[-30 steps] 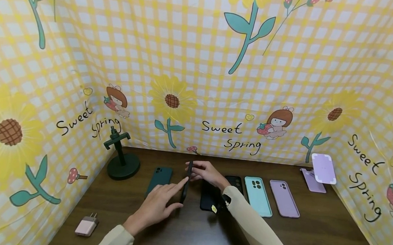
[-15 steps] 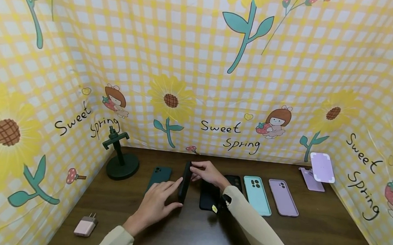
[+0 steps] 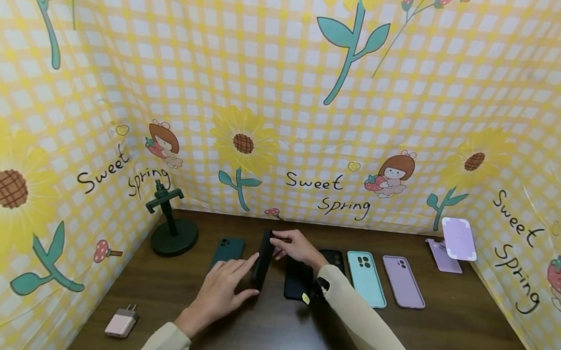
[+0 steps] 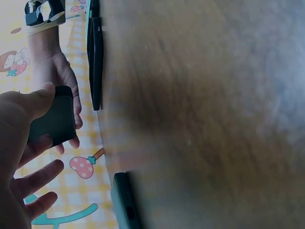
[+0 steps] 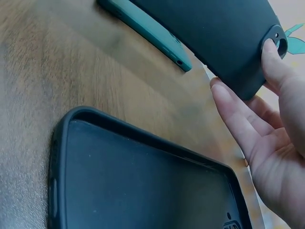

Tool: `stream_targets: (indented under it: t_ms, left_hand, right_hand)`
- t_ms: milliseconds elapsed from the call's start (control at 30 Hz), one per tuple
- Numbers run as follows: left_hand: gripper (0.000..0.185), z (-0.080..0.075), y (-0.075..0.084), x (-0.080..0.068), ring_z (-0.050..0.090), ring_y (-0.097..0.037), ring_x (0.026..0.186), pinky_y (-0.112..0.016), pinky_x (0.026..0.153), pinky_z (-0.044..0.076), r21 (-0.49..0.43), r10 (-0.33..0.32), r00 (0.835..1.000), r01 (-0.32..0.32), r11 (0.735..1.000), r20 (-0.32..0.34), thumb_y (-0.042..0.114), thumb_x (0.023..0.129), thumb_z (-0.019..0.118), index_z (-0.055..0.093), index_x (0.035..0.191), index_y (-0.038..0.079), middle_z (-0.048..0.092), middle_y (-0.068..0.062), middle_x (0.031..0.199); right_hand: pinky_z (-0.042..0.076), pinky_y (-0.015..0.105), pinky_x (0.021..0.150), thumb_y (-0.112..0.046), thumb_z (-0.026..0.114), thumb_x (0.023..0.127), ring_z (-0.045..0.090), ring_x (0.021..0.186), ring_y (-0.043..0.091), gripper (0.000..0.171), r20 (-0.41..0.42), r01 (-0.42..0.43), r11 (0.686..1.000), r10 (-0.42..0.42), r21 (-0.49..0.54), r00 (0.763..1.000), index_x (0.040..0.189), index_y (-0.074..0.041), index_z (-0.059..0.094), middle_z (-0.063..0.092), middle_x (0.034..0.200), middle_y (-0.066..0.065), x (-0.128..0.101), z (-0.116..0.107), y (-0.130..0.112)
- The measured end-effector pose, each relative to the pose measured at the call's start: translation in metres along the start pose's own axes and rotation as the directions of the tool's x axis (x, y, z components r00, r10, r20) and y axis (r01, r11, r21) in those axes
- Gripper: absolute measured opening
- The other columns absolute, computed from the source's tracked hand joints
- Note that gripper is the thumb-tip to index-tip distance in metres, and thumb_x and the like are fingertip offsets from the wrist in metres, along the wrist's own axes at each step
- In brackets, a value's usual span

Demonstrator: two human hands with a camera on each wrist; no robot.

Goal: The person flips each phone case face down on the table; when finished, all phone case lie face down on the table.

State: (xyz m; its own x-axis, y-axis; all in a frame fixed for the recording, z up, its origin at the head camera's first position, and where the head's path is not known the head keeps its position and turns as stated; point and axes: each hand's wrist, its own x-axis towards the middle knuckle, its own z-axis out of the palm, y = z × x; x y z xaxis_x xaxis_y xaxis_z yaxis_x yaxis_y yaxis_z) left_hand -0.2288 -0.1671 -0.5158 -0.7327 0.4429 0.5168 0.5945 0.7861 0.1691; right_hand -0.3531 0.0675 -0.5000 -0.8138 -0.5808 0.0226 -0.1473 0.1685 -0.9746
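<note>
Both hands hold a black phone case (image 3: pixel 263 262) up on edge, tilted, above the middle of the table. My left hand (image 3: pixel 221 287) has its thumb at the near corner and its index finger at the long edge. At the far end, my right hand (image 3: pixel 299 247) pinches the case; in the right wrist view its thumb lies beside the camera cutout of that case (image 5: pixel 219 38). A second black phone case (image 5: pixel 143 176) lies hollow side up below the right hand. Behind the left fingers is a dark teal phone case (image 3: pixel 232 248), partly hidden.
Right of the hands lie another black case (image 3: pixel 335 257), a mint case (image 3: pixel 367 286) and a lilac case (image 3: pixel 404 282). A lilac phone stand (image 3: pixel 459 240) is at far right. Left are a dark green stand (image 3: pixel 172 237) and a pink charger (image 3: pixel 122 322). Patterned cloth (image 3: pixel 278 117) walls the table.
The held black case has turned from nearly edge-on to showing more of its dark face. Both hands keep their hold and have hardly moved.
</note>
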Motion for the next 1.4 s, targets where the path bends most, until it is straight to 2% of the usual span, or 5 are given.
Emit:
stream_targets:
  t_ms: [200,667,900,1167,1400]
  left_hand:
    - [0.083,-0.001,0.001,0.001,0.061,-0.013,0.101,-0.036,0.083,0.044,0.032,-0.013,1.000,0.013,0.999,-0.003,0.053,0.076,0.074,0.043,0.144,0.018,0.067,0.004,0.112]
    - [0.082,0.004,-0.005,0.008,0.060,-0.017,0.089,-0.034,0.077,0.041,0.150,-0.148,0.989,0.145,0.978,0.010,0.067,0.070,0.070,0.060,0.131,0.013,0.073,0.002,0.095]
    - [0.085,0.011,0.000,0.009,0.040,-0.008,0.064,-0.025,0.061,0.026,0.161,-0.269,0.953,0.247,0.956,0.137,0.074,0.068,0.064,0.064,0.126,0.012,0.039,0.015,0.054]
    - [0.079,0.019,0.001,0.011,0.036,-0.009,0.059,-0.026,0.058,0.026,0.143,-0.332,0.917,0.307,0.941,0.221,0.069,0.070,0.067,0.066,0.123,0.011,0.039,0.014,0.052]
    - [0.069,0.027,-0.002,0.009,0.041,-0.013,0.068,-0.027,0.062,0.028,0.117,-0.322,0.913,0.302,0.946,0.251,0.061,0.070,0.073,0.070,0.114,0.008,0.039,0.014,0.049]
  right_hand:
    - [0.049,0.061,0.079,-0.016,0.057,0.096,0.062,0.087,0.052,0.041,0.021,-0.005,0.999,0.006,-0.033,1.000,0.136,-0.008,0.052,0.068,0.103,0.022,0.000,-0.001,0.001]
    - [0.054,0.049,0.078,-0.014,0.062,0.092,0.069,0.084,0.030,0.036,-0.041,0.001,0.977,-0.010,-0.213,0.999,0.128,-0.010,0.059,0.065,0.115,0.016,0.005,-0.009,0.000]
    - [0.051,0.029,0.063,-0.032,0.066,0.090,0.067,0.076,0.019,0.037,-0.079,-0.023,0.926,-0.007,-0.377,0.997,0.124,-0.019,0.063,0.068,0.087,0.003,0.014,-0.006,0.022]
    - [0.050,0.023,0.067,-0.028,0.066,0.090,0.061,0.080,0.008,0.039,-0.078,-0.003,0.860,-0.043,-0.511,0.996,0.127,-0.016,0.062,0.059,0.115,0.004,0.017,0.001,0.029]
    - [0.051,0.024,0.076,-0.025,0.068,0.089,0.064,0.097,0.016,0.037,-0.073,-0.006,0.829,-0.043,-0.560,0.996,0.125,-0.017,0.063,0.060,0.118,0.003,0.019,0.006,0.034]
